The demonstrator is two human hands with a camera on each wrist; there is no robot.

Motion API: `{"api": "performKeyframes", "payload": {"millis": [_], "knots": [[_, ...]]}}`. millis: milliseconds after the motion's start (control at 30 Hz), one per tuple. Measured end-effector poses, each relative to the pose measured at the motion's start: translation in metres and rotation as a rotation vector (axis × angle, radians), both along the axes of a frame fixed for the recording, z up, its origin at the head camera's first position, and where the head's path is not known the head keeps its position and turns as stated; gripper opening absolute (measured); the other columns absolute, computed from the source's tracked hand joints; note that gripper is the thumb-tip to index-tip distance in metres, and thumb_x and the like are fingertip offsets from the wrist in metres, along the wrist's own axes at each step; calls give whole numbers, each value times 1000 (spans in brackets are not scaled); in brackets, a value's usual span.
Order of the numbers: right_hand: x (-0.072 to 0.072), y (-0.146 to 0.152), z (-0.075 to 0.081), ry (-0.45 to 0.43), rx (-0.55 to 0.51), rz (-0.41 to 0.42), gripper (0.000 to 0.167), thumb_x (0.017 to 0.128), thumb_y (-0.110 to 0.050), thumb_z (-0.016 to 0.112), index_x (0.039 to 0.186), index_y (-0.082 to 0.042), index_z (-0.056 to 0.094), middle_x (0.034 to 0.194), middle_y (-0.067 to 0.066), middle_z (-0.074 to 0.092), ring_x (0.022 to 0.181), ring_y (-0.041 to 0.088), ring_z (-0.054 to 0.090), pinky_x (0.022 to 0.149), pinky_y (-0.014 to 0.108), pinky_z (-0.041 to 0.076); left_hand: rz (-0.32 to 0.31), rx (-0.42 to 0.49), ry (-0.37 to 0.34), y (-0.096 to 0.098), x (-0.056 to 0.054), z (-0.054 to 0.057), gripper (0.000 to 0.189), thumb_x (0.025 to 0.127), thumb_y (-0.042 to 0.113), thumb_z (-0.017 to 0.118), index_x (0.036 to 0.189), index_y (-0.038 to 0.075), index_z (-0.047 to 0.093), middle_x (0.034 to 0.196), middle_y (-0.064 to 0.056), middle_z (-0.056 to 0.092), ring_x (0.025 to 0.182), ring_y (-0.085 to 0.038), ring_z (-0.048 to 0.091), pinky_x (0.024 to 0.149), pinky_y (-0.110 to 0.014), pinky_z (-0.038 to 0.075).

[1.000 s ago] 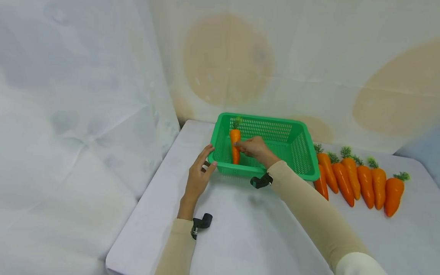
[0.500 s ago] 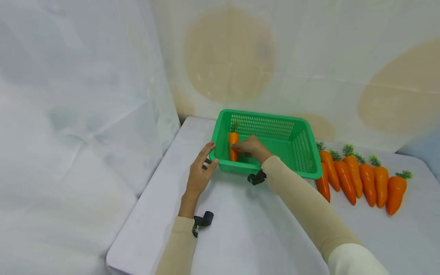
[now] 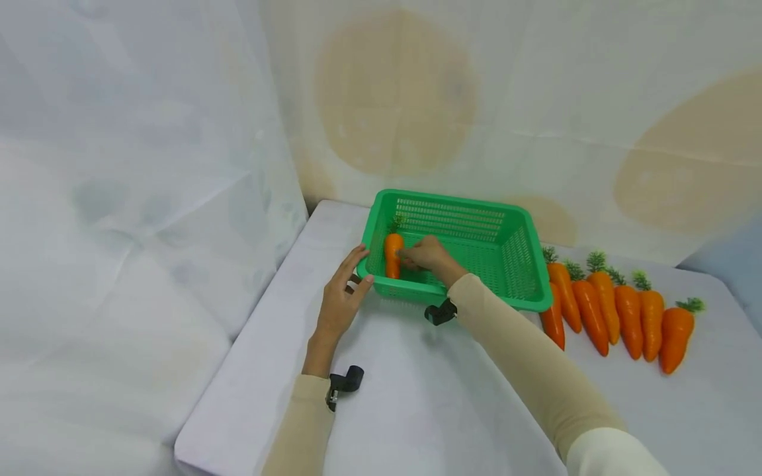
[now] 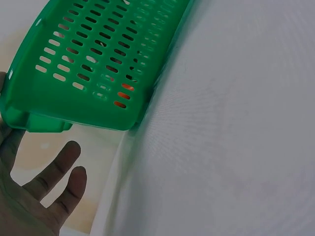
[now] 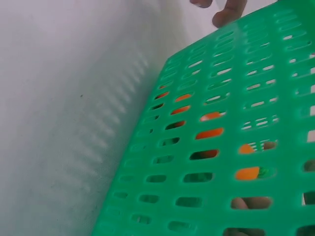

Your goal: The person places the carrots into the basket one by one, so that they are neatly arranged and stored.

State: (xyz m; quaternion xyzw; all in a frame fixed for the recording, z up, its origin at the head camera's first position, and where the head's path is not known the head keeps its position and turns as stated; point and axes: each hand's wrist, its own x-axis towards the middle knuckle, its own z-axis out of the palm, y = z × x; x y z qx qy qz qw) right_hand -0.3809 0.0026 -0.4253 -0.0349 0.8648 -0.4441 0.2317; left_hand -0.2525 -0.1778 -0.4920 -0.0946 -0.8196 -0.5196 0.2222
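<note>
In the head view, a green plastic basket [image 3: 452, 200] with slotted walls stands on the white table. My left hand [image 3: 340, 301] holds its near left corner, thumb at the front rim and fingers at the left side. Two fingers stick out free beneath the rim in the left wrist view. Inside the basket, at its left end, an orange carrot [image 3: 393, 246] with a green leafy top lies lengthwise. My right hand [image 3: 433, 256] reaches over the front rim and pinches the carrot's side. Through the slots in the right wrist view, bits of the carrot [image 5: 210, 133] show; the fingertips are partly hidden.
Several more carrots [image 3: 631, 317] lie in a row on the table to the basket's right, the nearest against its right side. White patterned cloth [image 3: 512, 99] hangs close behind the basket and along the left of the table [image 3: 411, 410].
The right hand has moved left and lowered the carrot, which now sits deeper and closer to the basket's left wall. The left hand keeps its place at the corner.
</note>
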Motion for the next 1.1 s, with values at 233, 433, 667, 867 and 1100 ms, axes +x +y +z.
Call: {"api": "performKeyframes", "payload": {"millis": [233, 433, 667, 867, 1100], "knots": [[11, 4, 11, 87, -71, 38, 46, 98, -26, 66, 125, 11, 62, 115, 24, 69, 111, 36, 65, 95, 46, 51, 8, -8, 7, -7, 2, -2, 50, 103, 30, 57, 151, 18, 46, 158, 13, 35, 90, -16, 59, 68, -32, 52], [17, 16, 30, 78, -159, 64, 44, 99, -22, 65, 129, 10, 60, 121, 25, 66, 117, 40, 61, 100, 47, 48, 13, -3, 28, -18, 2, -6, 50, 103, 24, 58, 151, 19, 46, 158, 13, 35, 90, -16, 59, 69, -30, 51], [21, 37, 45, 91, -167, 60, 44, 98, -27, 67, 129, 4, 62, 120, 17, 69, 114, 34, 62, 96, 41, 51, 18, -11, 39, -27, 3, -7, 50, 103, 27, 58, 151, 19, 45, 158, 10, 36, 91, -17, 60, 70, -30, 52], [27, 53, 52, 126, -170, 57, 40, 97, -29, 68, 125, -1, 66, 117, 13, 70, 105, 25, 65, 92, 37, 52, 25, -9, 42, -28, 3, -10, 50, 103, 24, 59, 151, 20, 46, 158, 11, 36, 91, -17, 60, 71, -28, 51], [40, 72, 61, 140, -194, 58, 37, 97, -31, 68, 125, -6, 67, 117, 10, 70, 112, 32, 62, 92, 40, 51, -5, 20, 57, -26, 20, 16, 49, 102, 10, 58, 149, 5, 46, 157, -9, 38, 93, -31, 61, 75, -21, 48]]}}
